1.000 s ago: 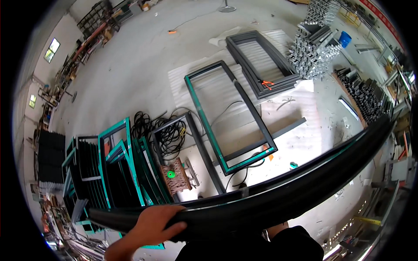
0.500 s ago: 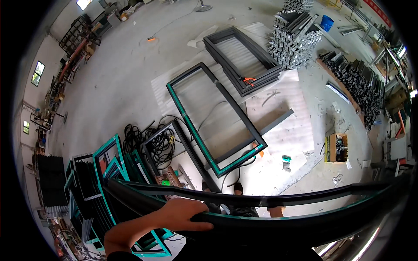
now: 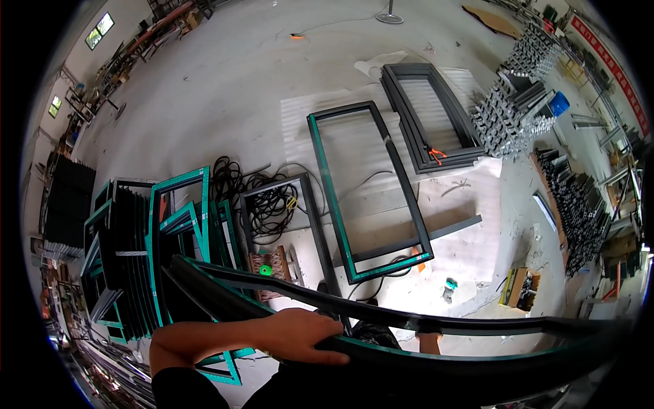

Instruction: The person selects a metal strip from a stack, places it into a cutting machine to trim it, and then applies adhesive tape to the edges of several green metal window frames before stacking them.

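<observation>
Across the lower part of the view, close to my body, I hold a long black rectangular frame (image 3: pixel 381 312) with a thin green strip along its edges. My left hand (image 3: pixel 306 335) is closed over its near bar, with the thumb pointing right. Farther right, my right hand (image 3: pixel 429 343) reaches up to the frame's far bar; its fingertips are hidden behind that bar. Beyond the held frame, a black frame with green tape (image 3: pixel 327 170) lies on the floor sheet. A smaller dark frame (image 3: pixel 315 204) lies to its left.
Green-taped frames (image 3: pixel 155 245) stand stacked at my left. Black cable (image 3: pixel 276 211) lies coiled beyond them. Grey frames (image 3: pixel 409 129) with orange-handled pliers (image 3: pixel 436 155) are piled farther off. Metal profiles (image 3: pixel 579 218) and an open cardboard box (image 3: pixel 523 290) are at right.
The view has turned, so the floor things appear farther right. The held frame's left end sits higher in the picture and its middle and right parts lower. Both hands keep their places on it.
</observation>
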A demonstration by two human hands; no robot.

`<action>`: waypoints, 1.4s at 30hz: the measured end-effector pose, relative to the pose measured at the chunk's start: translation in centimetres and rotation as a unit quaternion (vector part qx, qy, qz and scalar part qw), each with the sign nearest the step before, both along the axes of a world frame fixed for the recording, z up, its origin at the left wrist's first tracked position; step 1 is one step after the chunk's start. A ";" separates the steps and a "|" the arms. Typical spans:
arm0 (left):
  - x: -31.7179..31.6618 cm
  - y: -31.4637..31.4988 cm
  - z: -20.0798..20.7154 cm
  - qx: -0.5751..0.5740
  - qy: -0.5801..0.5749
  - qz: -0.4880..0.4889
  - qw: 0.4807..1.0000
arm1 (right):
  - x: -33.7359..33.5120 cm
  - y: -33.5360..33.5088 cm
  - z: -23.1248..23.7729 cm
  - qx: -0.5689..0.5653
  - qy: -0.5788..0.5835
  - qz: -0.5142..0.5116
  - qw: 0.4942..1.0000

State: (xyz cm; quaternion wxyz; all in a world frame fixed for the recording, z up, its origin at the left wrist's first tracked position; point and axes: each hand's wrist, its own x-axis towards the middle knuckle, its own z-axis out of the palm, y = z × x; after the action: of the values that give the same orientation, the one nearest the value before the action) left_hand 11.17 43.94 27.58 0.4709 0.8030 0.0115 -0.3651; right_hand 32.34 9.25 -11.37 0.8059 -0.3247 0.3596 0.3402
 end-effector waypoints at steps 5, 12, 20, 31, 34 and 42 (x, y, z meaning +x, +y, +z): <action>0.5 3.4 0.9 -0.113 0.031 0.042 0.992 | -0.2 6.3 2.6 0.024 -0.015 0.034 0.999; 1.3 6.0 0.4 -0.110 0.142 0.212 0.961 | 4.4 10.6 5.6 0.065 -0.034 0.041 0.996; 9.0 0.3 -3.6 -0.042 0.027 0.411 0.910 | 17.3 14.7 5.1 0.147 -0.203 0.142 0.958; 18.2 -0.3 -4.0 0.082 0.102 0.481 0.867 | 24.0 22.4 24.2 0.226 -0.142 0.279 0.922; 19.4 -0.3 -2.7 0.073 0.083 0.547 0.830 | 24.8 25.1 25.8 0.184 -0.125 0.305 0.926; 18.6 4.8 -7.6 0.010 0.146 0.651 0.745 | 27.1 34.4 24.9 0.152 -0.114 0.424 0.885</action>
State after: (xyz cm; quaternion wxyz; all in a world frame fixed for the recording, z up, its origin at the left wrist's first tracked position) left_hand 29.76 48.73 20.01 0.5786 0.5422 0.6037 -0.0825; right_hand 59.45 43.66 13.53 0.6595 -0.3560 0.0371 0.6610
